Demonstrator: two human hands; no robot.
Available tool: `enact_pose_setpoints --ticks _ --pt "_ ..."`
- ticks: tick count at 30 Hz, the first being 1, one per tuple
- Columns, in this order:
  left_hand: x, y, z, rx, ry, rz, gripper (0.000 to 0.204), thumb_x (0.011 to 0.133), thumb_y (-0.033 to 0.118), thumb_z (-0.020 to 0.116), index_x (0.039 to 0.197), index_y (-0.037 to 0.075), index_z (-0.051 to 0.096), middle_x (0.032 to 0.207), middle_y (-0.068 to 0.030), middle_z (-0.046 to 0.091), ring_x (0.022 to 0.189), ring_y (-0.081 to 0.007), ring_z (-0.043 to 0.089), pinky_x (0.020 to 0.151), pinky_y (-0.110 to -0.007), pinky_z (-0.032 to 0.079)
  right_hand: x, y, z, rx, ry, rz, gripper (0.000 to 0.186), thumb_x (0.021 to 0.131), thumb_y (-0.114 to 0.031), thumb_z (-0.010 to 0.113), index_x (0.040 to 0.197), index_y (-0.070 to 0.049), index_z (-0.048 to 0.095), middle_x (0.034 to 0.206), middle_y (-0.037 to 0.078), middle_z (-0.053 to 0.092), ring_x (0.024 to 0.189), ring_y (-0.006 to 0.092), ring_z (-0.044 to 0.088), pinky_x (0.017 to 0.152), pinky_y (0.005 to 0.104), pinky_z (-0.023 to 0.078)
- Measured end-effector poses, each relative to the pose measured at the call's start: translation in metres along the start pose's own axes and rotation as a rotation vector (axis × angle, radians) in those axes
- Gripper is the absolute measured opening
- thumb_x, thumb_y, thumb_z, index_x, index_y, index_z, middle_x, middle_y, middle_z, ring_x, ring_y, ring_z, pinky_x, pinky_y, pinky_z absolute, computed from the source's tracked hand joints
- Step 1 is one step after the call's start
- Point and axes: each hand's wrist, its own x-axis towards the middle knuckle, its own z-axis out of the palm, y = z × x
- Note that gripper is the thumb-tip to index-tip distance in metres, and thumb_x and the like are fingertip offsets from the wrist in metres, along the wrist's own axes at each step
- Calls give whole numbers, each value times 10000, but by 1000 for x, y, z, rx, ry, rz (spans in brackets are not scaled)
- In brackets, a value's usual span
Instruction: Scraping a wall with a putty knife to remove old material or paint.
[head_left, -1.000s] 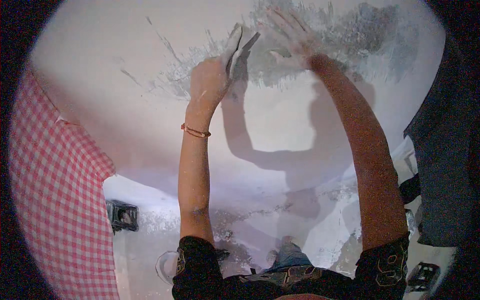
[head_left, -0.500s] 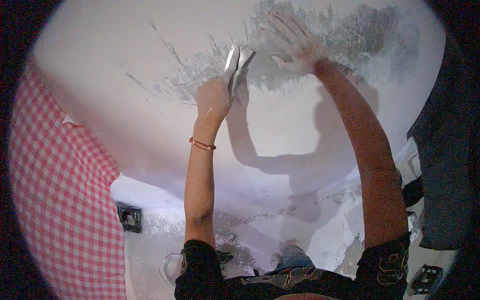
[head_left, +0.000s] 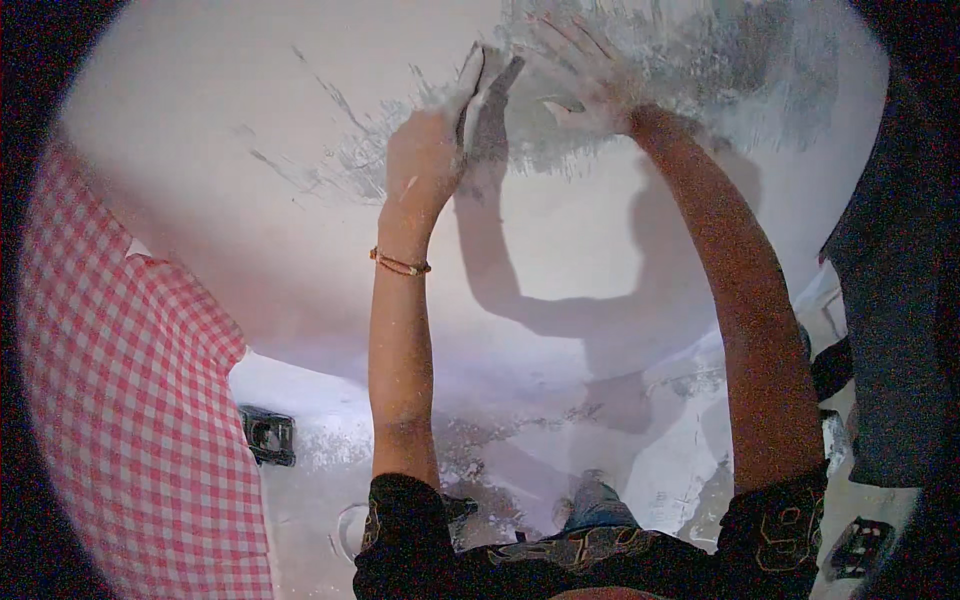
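My left hand [head_left: 425, 160] is closed around a putty knife [head_left: 490, 88], whose blade points up towards a pale wall [head_left: 250, 90]. The blade seems to lie close to the surface; whether it touches cannot be made out. To the right, my right hand [head_left: 595, 88] is spread with its fingers stretched out, palm towards the wall, and holds nothing. Both hands are beside a rough grey patch [head_left: 720, 65] with streaky edges, where the white coating is uneven. A thin orange-brown bracelet [head_left: 400, 263] circles my left wrist.
Pink-and-white checked clothing [head_left: 150, 400] fills the left side, and dark clothing [head_left: 890, 350] hangs at the right. On the white-spattered floor [head_left: 320, 510] stand a black boxy object [head_left: 268, 436] at left and another dark object [head_left: 862, 548] at lower right.
My left hand has moved a little upward with the putty knife, and the blade now shows more edge-on. My right hand has stayed nearly in place.
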Motion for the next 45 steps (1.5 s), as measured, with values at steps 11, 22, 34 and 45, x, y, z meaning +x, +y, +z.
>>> enact_pose_setpoints --ticks 11,22,34,45 --pt "-29 -8 22 -134 -93 -90 555 979 247 469 1501 316 292 751 -238 636 717 -433 621 650 -522 486 -10 9 8 32 -16 34 832 748 -338 721 1485 -196 362 1567 120 258 1448 302 248 1195 488 189" --pt "15 7 3 -97 91 30 508 1007 304 431 1494 352 294 758 -232 637 717 -436 618 647 -521 492 -4 3 1 54 -128 106 791 755 -327 721 1459 -163 401 1557 147 269 1434 313 274 1185 493 213" --pt "-44 3 29 -138 -14 -90 493 1021 397 382 1501 387 269 834 -224 666 763 -423 640 672 -503 506 -17 7 8 -13 -129 79 800 765 -373 699 1475 -193 378 1552 146 281 1425 340 282 1175 508 235" --pt "36 19 21 -123 266 71 487 1018 328 403 1494 342 304 736 -239 634 663 -431 613 627 -521 481 -13 13 19 57 54 -20 716 794 -362 693 1421 -127 439 1560 149 265 1441 352 245 1167 521 241"
